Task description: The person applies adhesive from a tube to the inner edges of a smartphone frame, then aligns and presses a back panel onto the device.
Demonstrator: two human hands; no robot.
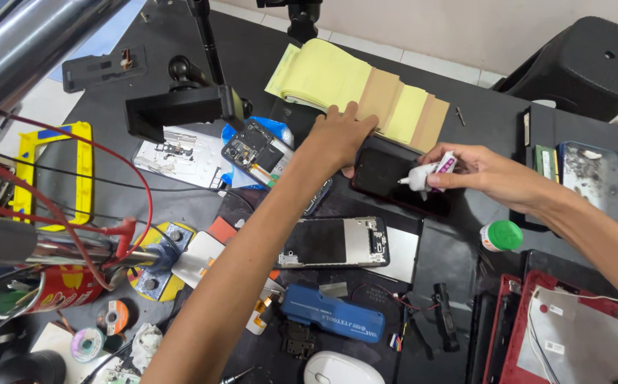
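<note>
My left hand (337, 135) lies flat on the top edge of the dark phone back cover (394, 178), fingers spread and pressing it to the bench (465, 121). My right hand (476, 171) has its fingers clamped on a small white glue tube (426, 174), nozzle pointing left and hovering just over the cover's middle. The cover sits just below the yellow sticky-note pads (351, 89), above the stripped phone frame (334, 242). Risks as I see them: too hard a squeeze and glue could flood the cover and run onto my left fingertips, which are close to the nozzle. If the left hand lifts, the cover could skate on the cluttered bench. The green-capped bottle (501, 235) stands near my right wrist, so a careless pull-back could knock it over.
</note>
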